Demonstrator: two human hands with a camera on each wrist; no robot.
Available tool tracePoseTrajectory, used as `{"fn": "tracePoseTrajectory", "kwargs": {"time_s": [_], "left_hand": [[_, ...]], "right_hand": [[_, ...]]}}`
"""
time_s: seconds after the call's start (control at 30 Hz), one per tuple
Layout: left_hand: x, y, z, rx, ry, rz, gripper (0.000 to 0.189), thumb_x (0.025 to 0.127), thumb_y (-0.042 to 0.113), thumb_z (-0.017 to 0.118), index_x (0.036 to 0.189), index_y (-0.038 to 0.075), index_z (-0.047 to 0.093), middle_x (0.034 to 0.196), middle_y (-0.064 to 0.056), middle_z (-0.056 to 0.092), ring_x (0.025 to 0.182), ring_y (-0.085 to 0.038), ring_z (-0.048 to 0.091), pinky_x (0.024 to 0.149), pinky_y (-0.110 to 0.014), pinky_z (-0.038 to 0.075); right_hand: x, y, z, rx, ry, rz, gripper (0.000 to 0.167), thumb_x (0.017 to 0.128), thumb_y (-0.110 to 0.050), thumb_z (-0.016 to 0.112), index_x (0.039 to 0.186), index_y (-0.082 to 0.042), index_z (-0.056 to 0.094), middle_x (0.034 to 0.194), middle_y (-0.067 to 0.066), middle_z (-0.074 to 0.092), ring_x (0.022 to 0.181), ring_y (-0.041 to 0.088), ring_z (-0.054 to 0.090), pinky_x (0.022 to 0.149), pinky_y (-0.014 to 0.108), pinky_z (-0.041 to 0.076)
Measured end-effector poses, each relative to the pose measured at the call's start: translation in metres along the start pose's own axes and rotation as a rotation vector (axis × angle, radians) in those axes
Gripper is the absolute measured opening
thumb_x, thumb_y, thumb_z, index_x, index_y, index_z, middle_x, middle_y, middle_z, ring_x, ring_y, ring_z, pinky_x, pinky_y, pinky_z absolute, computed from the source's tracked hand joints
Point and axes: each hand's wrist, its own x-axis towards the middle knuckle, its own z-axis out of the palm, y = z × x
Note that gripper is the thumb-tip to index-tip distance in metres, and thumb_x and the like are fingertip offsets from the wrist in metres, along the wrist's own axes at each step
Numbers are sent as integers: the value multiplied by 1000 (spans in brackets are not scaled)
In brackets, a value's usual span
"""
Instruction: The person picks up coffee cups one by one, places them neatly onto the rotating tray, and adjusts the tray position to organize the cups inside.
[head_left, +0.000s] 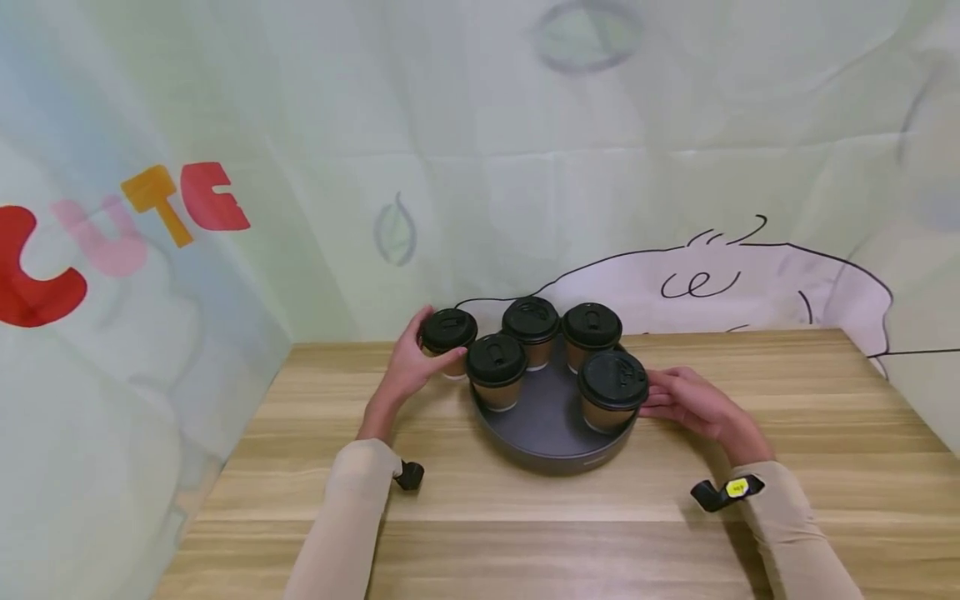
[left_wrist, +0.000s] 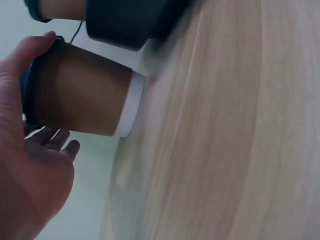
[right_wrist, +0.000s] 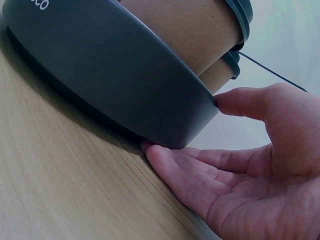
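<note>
Head view, centre: the left hand (head_left: 408, 367) wraps a brown paper cup with black lid (head_left: 447, 340) just left of the round dark grey tray (head_left: 551, 437), which holds four more cups.

Left wrist view: thumb on the lid rim, fingers spread behind; a loose grip could tip it.

Right wrist view (unseen from above): the right hand's (right_wrist: 250, 165) extended fingers (right_wrist: 175, 167) touch under the tray's edge, thumb on its rim.
</note>
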Motion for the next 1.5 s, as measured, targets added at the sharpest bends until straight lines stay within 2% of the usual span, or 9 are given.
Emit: {"fn": "tracePoseTrajectory", "kwargs": {"time_s": [0.1,0.2,0.5,0.7,0.83,1.03,1.23,1.37,1.5], "left_hand": [[1,-2,2,14,22,-10,94,84,20,87,159,5,33,154,-20,45,142,-33,43,121,-47,33],[3,-4,4,-5,43,-22,92,83,18,87,158,5,35,152,-21,47,140,-35,44,120,-49,33],[4,-7,15,-133,92,-57,88,80,2,85,148,-7,30,147,-30,44,137,-41,42,121,-48,29],[-4,-4,11,-171,128,-70,82,78,1,86,142,-2,34,140,-23,50,129,-31,49,115,-37,35],[-9,1,2,-195,125,-61,83,78,4,87,142,1,34,140,-20,50,129,-30,50,115,-39,36],[-19,21,-18,-193,96,-25,83,79,2,86,142,2,33,141,-18,50,130,-27,49,113,-34,38],[-35,48,-34,-187,77,10,80,81,1,85,143,3,33,140,-14,50,129,-22,48,110,-29,40],[-49,70,-34,-202,58,31,81,81,2,85,143,6,33,140,-11,50,130,-20,48,110,-29,41],[-62,94,-22,-270,38,68,82,78,-2,84,143,7,34,140,-9,51,129,-21,50,107,-26,45]], "right_hand": [[1,1,2,4,-3,1,47,114,-19,38,140,20,42,107,10,75,100,17,73,93,33,60],[3,2,3,-1,-1,7,48,114,-20,38,140,21,41,107,10,75,99,17,73,93,33,60],[3,1,1,1,22,23,49,114,-19,38,141,22,39,105,10,75,97,17,73,91,33,60],[3,1,3,-5,-2,14,50,114,-20,38,142,22,38,107,11,75,99,17,73,93,33,60],[3,0,3,-3,-2,15,47,114,-20,39,139,20,42,106,10,75,98,17,73,93,33,60],[2,-1,1,-3,11,10,48,113,-19,39,139,21,42,105,11,75,97,17,73,92,33,60],[2,0,0,3,20,12,47,113,-18,39,138,21,43,104,11,75,97,17,73,92,33,60],[3,0,0,1,24,10,48,113,-19,39,139,22,41,104,11,75,96,17,73,91,33,60],[3,0,0,7,24,11,47,113,-19,40,138,21,42,104,11,75,96,17,73,91,34,61]]}}
